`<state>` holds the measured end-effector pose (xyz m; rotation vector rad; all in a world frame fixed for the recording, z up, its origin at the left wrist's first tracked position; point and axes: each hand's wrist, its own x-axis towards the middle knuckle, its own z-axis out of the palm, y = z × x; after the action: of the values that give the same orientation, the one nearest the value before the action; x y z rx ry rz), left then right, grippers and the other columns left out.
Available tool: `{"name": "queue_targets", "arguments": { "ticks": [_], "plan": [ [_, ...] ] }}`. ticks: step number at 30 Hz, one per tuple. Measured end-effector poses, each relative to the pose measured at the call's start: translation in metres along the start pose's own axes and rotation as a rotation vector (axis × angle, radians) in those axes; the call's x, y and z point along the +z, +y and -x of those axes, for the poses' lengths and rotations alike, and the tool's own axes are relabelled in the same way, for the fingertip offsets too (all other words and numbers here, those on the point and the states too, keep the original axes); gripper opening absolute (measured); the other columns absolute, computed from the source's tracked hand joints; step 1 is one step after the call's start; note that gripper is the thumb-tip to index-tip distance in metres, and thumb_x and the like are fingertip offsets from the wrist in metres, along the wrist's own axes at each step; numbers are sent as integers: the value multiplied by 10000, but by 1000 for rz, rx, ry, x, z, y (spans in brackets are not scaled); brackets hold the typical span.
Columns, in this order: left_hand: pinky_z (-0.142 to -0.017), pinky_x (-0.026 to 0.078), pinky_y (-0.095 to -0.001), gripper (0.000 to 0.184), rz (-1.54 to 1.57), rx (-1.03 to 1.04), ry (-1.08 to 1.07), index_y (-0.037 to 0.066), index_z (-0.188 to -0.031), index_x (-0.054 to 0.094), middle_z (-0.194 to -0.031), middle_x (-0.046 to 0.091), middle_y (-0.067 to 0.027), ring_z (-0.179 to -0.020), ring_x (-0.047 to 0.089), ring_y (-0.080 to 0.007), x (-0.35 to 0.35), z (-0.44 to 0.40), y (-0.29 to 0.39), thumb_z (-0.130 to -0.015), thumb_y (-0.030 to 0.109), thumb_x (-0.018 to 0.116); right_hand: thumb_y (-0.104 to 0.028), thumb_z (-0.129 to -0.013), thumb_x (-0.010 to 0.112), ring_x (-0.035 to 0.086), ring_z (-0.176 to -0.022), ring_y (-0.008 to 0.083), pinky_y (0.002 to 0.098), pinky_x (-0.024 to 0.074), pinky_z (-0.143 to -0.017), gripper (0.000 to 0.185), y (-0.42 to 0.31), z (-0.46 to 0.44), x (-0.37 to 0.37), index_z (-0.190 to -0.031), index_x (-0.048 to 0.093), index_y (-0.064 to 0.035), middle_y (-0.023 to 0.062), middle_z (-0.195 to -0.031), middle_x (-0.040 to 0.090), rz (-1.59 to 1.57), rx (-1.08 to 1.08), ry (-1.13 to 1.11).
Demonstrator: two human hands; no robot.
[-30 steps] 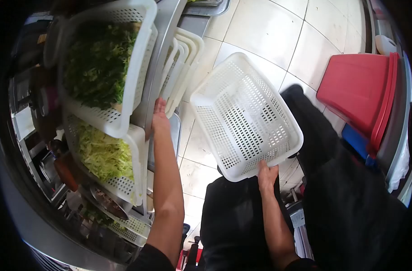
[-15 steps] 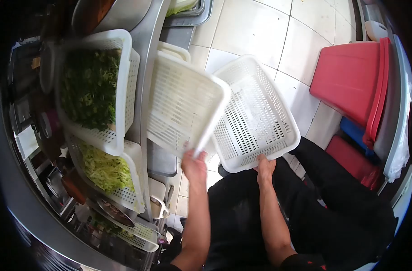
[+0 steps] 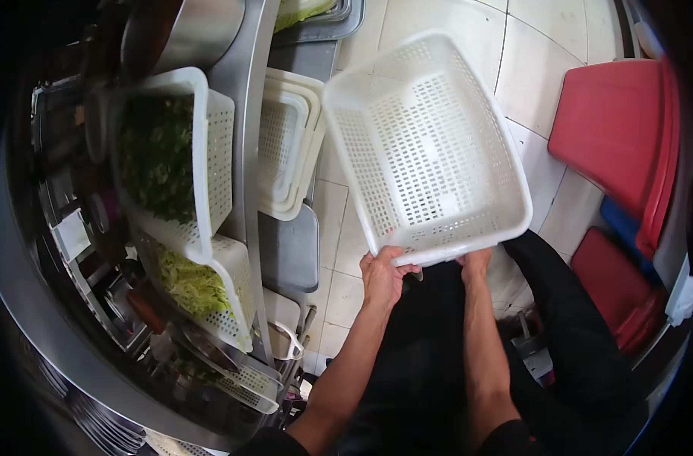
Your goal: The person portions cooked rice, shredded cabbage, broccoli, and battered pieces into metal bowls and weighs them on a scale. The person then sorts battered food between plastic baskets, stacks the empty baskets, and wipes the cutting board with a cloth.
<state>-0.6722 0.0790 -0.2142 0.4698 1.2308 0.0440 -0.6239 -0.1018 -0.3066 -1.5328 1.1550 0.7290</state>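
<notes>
A large white perforated basket (image 3: pixel 431 156) is held out over the tiled floor, tilted so that its inside faces me. My left hand (image 3: pixel 384 277) is closed on the near rim at its left corner, thumb on the rim. Farther right along the same rim, my right hand (image 3: pixel 475 262) grips the edge, its fingers mostly hidden beneath. Left of the held basket, nested white baskets (image 3: pixel 313 152) sit on the lower shelf under the counter.
On the steel counter (image 3: pixel 249 114) stand a basket of dark chopped greens (image 3: pixel 160 152), a basket of pale shredded vegetable (image 3: pixel 190 277) and a metal pot (image 3: pixel 206 34). Red plastic bins (image 3: pixel 608 129) line the right side. A person's black-clad leg (image 3: pixel 567 289) is close at right.
My left hand has let go of a second white basket beside the shelf and moved right onto the rim of the large basket. That large basket has moved up and away from me.
</notes>
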Motion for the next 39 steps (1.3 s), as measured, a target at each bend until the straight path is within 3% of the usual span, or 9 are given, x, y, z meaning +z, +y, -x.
{"name": "queue_targets", "arguments": {
  "ticks": [8, 11, 13, 16, 19, 27, 29, 34, 39],
  "plan": [
    [-480, 477, -387, 447, 6, 32, 124, -75, -1164, 455, -944, 574, -164, -716, 593, -269, -74, 40, 8, -742, 39, 548, -122, -757, 625, 596, -859, 259, 376, 524, -556, 443, 58, -162, -12, -1148, 457, -1, 140, -1148, 522, -125, 41, -15],
    [-489, 483, -371, 491, -52, 20, 268, -75, -1205, 435, -972, 565, -155, -721, 591, -258, -117, 86, 12, -738, 38, 536, -66, -688, 670, 479, -1085, 365, 438, 386, -938, 562, -5, -96, 23, -1200, 440, -23, 201, -1190, 490, 632, -516, 738],
    [-471, 489, -355, 444, -42, 22, 326, -73, -1169, 459, -959, 575, -163, -707, 597, -259, -130, 116, 22, -742, 29, 524, -128, -704, 688, 517, -979, 325, 403, 396, -888, 445, -27, -80, 61, -1103, 536, -3, 158, -1039, 552, 751, -1038, 734],
    [-456, 503, -340, 356, -40, -21, 456, -89, -1092, 493, -937, 583, -180, -689, 605, -268, -154, 153, 21, -755, 25, 501, -65, -734, 649, 513, -952, 275, 353, 423, -837, 247, -86, 1, 163, -979, 624, -58, 118, -952, 566, 431, -1074, -135],
    [-461, 522, -341, 284, 26, -106, 501, -97, -1021, 515, -938, 592, -189, -688, 614, -283, -186, 176, 0, -768, 29, 485, -136, -703, 648, 502, -882, 287, 398, 423, -735, 320, -109, 53, 263, -1008, 599, -52, 118, -885, 526, 623, -1367, -278],
    [-498, 561, -349, 357, 109, -158, 598, -38, -1099, 510, -997, 597, -143, -769, 627, -279, -172, 191, -9, -745, 15, 514, -210, -694, 655, 446, -917, 210, 277, 349, -710, 346, -98, 78, 387, -980, 572, -34, 67, -995, 461, 1267, -1079, 79],
    [-488, 567, -345, 349, 131, -143, 563, -52, -1092, 507, -993, 595, -156, -745, 630, -279, -181, 193, -15, -747, 0, 503, -211, -684, 659, 440, -944, 245, 319, 393, -706, 349, -91, 60, 401, -961, 572, -18, 81, -988, 447, 1135, -1092, 235],
    [-451, 548, -327, 311, 125, -131, 545, -78, -1053, 495, -955, 591, -178, -682, 625, -280, -168, 190, -7, -749, -11, 489, -127, -635, 584, 578, -766, 380, 455, 475, -677, 189, -135, 88, 354, -710, 587, 46, 239, -847, 600, 725, -841, -298],
    [-453, 536, -330, 329, 69, -201, 485, -50, -1078, 490, -993, 583, -168, -691, 616, -279, -170, 188, -7, -754, 4, 492, -97, -635, 521, 595, -578, 330, 429, 461, -573, 211, -118, 109, 266, -710, 585, 90, 226, -588, 575, 469, -981, -237]
  ]
}}
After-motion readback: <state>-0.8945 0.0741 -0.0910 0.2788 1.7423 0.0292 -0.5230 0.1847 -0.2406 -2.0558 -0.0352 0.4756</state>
